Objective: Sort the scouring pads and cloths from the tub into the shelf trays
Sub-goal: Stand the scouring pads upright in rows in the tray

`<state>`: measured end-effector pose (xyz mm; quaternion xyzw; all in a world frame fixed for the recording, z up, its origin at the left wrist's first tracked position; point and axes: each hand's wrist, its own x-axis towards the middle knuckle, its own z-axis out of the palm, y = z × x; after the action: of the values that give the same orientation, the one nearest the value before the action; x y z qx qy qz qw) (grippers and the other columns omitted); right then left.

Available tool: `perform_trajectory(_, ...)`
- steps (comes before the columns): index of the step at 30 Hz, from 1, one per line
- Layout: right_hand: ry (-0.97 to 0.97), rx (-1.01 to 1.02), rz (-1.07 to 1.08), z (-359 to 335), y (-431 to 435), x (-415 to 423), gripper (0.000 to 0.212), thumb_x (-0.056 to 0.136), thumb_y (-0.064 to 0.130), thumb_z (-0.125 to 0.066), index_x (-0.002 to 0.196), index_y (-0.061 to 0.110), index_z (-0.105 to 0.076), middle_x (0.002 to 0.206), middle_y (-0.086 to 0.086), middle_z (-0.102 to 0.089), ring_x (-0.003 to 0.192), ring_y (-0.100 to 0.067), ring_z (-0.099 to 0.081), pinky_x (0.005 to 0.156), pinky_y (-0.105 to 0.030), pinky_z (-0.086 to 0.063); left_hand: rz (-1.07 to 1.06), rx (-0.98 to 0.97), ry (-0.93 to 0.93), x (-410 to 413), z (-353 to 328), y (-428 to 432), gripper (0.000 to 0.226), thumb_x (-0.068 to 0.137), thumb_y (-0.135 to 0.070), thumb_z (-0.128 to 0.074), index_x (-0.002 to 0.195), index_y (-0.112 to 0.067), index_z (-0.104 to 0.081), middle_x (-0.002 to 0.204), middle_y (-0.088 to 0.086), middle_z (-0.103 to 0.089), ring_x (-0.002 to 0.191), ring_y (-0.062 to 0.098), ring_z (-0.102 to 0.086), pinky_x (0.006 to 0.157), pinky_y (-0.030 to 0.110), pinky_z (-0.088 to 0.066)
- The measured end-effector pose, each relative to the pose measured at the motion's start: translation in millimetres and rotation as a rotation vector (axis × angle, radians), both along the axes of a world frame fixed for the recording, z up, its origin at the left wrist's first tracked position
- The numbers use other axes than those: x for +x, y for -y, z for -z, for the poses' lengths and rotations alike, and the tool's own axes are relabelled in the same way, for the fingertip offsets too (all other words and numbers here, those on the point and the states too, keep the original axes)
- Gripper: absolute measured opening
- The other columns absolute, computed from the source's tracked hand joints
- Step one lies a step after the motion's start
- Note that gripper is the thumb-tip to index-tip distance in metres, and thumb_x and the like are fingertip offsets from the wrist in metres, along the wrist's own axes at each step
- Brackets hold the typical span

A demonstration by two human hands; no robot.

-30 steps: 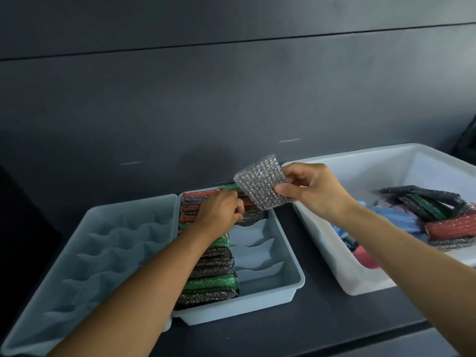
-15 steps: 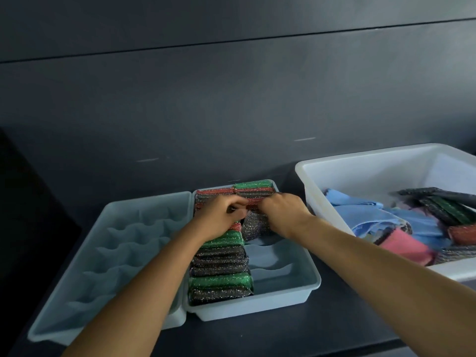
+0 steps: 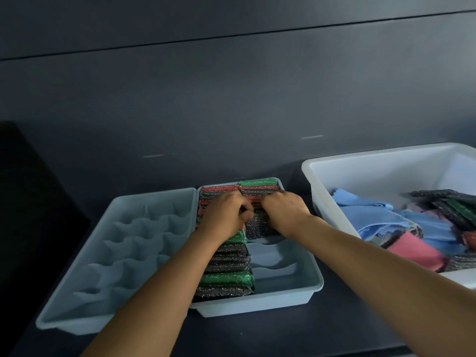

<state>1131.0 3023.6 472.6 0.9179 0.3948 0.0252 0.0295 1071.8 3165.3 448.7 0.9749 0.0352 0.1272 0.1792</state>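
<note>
Dark panelling backs a dark shelf (image 3: 334, 331), where the white tub (image 3: 381, 161) sits to the right (cloths (image 3: 386, 222) and several pads inside) beside two pale trays. The left tray (image 3: 116, 253) shows scalloped dividers; the middle tray (image 3: 296, 289) carries a packed row of pads (image 3: 226, 271) and a short far stack. The silver pad (image 3: 260, 226), upright against that stack, could spring back and flop into the open slots, being soft and unsupported in front. The right hand (image 3: 286, 215) grips its top edge, fingers curled down. The left hand (image 3: 224, 217) is curled, knuckles up, on the row beside it; whether it pinches anything I cannot tell.
</note>
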Motion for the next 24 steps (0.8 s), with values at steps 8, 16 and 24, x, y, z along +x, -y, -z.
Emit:
perform_trajectory(8, -0.116, 0.303, -0.087, -23.2, 62.3, 6.9, 0.04, 0.082, 0.04, -0.067, 0.118, 0.023, -0.061, 0.118, 0.0, -0.057, 0.113, -0.02, -0.049, 0.094, -0.035, -0.038, -0.012, -0.095, 0.061, 3.9, -23.9, 31.9, 0.021, 0.089, -0.033, -0.065, 0.109, -0.025, -0.066, 0.109, -0.015, -0.06, 0.1, 0.003, -0.053, 0.083, 0.022, -0.04)
perform_trajectory(16, -0.101, 0.525, 0.266, -34.7, 208.1, 51.5, 0.014, 0.085, 0.018, -0.058, 0.096, 0.022, -0.066, 0.102, -0.001, -0.066, 0.104, -0.024, -0.057, 0.09, -0.04, -0.046, 0.337, -0.379, 0.16, 67.0, -66.8, 168.5, 0.018, 0.087, -0.021, -0.068, 0.105, -0.018, -0.07, 0.098, -0.009, -0.071, 0.089, 0.003, -0.064, 0.081, 0.011, -0.045)
perform_trajectory(24, -0.309, -0.034, 0.512, -34.7, 344.3, 70.9, 0.038, 0.078, 0.013, -0.054, 0.107, 0.035, -0.063, 0.108, 0.004, -0.061, 0.098, -0.022, -0.057, 0.087, -0.033, -0.047, 0.726, 0.146, -0.539, 103.9, -47.2, 265.1, 0.042, 0.082, -0.038, -0.071, 0.121, -0.024, -0.062, 0.12, -0.005, -0.064, 0.106, 0.015, -0.06, 0.096, 0.033, -0.048)
